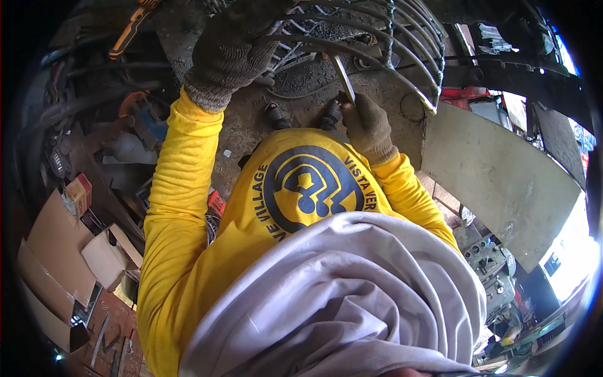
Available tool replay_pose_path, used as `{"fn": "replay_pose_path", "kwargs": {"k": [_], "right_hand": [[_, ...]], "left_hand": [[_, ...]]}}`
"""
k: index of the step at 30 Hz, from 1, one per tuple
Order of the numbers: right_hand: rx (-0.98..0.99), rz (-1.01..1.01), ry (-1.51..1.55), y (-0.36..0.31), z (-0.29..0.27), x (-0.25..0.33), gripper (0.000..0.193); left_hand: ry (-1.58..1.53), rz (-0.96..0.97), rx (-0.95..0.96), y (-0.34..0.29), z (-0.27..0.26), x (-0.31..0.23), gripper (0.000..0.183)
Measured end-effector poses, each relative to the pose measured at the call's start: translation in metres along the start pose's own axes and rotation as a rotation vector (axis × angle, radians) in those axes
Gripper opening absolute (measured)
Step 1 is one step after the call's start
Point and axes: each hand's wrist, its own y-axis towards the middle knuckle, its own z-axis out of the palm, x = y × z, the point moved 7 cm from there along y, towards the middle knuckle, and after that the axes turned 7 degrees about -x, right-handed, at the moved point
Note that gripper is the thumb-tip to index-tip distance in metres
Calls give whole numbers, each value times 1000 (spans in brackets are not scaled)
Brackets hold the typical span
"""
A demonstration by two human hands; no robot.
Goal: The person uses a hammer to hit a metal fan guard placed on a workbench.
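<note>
A frame of bent, welded metal rods (392, 47) hangs at the top, its curved bars fanning to the right. My left hand (229, 53), in a dark knitted work glove, is closed at the frame's left side, where several rods meet the glove; its fingertips are partly hidden. Lower and to the right, my right hand (369, 129), gloved alike, is wrapped around a flat metal bar (342, 76). This bar points up and away, its far end just under the curved rods. Whether it touches them I cannot tell.
A large pale sheet panel (496, 182) leans at the right, above a grey machine with knobs (487, 257). Cardboard boxes (59, 245) and a blue-orange power tool (147, 119) lie left. An orange-black tool (129, 30) is far left. My sandalled feet (275, 116) stand below the frame.
</note>
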Motion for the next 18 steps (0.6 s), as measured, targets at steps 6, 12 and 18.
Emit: {"fn": "replay_pose_path", "kwargs": {"k": [6,12,18], "right_hand": [[-258,-332,-174,-7,-12,44,21],[-131,-266,-366,2,-5,30,18],[-95,-246,-335,-2,-13,48,18]], "left_hand": [[-48,-46,-50,-3,-3,6,47],[56,30,6,0,-2,1,51],[-1,21,-46,-5,-3,5,52]]}}
